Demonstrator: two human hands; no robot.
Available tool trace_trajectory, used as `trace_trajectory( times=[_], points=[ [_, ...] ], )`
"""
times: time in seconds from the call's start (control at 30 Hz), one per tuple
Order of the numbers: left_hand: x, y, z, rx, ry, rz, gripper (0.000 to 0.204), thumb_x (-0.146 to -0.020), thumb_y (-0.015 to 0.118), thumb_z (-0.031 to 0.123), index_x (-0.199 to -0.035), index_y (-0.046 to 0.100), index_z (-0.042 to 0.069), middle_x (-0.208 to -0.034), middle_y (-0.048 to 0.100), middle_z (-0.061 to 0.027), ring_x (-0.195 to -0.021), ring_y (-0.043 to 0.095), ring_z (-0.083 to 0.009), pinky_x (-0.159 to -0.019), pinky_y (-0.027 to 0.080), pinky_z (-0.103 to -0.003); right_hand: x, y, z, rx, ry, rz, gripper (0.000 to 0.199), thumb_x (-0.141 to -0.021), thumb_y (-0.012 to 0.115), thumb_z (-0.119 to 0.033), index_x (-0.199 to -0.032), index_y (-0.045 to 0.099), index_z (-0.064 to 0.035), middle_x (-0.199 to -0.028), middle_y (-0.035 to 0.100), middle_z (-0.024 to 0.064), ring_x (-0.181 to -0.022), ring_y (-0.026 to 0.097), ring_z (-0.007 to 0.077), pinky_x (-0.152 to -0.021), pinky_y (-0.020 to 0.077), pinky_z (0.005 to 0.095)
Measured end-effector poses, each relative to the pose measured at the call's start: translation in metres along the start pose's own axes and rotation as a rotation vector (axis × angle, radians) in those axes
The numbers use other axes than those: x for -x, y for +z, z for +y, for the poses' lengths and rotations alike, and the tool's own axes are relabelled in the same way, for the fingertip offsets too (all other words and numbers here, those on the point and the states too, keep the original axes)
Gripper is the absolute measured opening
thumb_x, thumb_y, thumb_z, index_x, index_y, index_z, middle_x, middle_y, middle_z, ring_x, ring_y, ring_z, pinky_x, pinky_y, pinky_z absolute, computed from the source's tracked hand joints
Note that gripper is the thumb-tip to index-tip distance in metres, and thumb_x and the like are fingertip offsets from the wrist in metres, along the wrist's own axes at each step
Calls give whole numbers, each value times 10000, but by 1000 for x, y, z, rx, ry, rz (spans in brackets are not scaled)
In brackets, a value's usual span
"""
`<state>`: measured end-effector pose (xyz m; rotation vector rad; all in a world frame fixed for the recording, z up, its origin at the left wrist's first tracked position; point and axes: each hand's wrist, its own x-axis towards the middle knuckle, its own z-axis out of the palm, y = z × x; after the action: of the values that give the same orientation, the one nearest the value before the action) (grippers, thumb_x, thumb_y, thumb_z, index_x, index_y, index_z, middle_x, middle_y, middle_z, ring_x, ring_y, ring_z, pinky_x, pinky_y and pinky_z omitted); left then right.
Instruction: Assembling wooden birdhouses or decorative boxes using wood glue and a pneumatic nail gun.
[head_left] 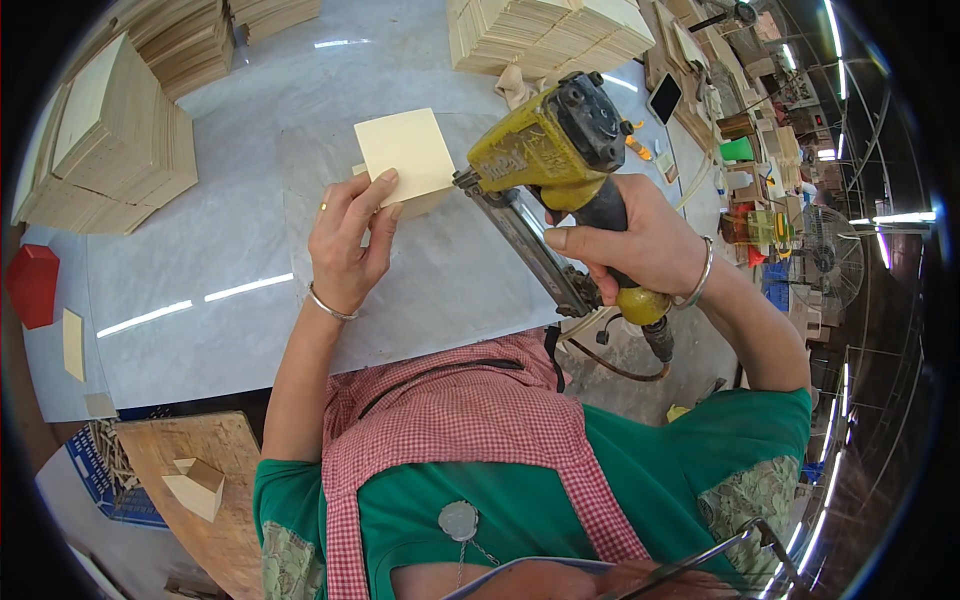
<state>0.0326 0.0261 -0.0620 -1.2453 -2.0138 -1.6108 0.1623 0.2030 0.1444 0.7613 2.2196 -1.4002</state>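
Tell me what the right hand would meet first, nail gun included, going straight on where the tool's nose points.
The nail gun in the right hand would likely meet the pale wooden piece in the left hand; the tool's nose looks close, but contact is unclear.

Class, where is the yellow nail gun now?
The yellow nail gun is right of centre in the head view, held in the right hand, just right of the pale square wooden panel.
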Motion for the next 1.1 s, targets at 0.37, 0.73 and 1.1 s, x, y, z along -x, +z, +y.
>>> trace_trajectory(
  times=[0.37, 0.73, 1.1],
  points=[
    [0, 2, -1, 46, 23, 52, 370, -748, 686, -31, -1106, 630, 41, -945, 619, -107, -727, 555, -208, -611, 460, -296, -2, 15, -24, 35, -56, -78, 293, -842, 630, -145, -1041, 559, 57, -547, 537, 7, -394, 502, 68, -380, 400, 229],
    [-1, 0, -2, 25, 26, 6, 305, -794, 665, -31, -1095, 637, 6, -980, 617, -157, -775, 600, -196, -601, 523, -259, -7, 13, -26, 87, -44, -101, 305, -836, 632, -155, -1056, 564, 44, -568, 549, 7, -400, 503, 68, -393, 412, 231],
    [0, 1, -5, 50, 36, 39, 418, -718, 699, -28, -1123, 627, 42, -951, 611, -104, -748, 563, -228, -626, 475, -311, -12, 9, -38, 207, 0, -118, 265, -820, 665, -154, -992, 582, 30, -560, 549, 5, -409, 501, 63, -399, 410, 226]
  ],
)
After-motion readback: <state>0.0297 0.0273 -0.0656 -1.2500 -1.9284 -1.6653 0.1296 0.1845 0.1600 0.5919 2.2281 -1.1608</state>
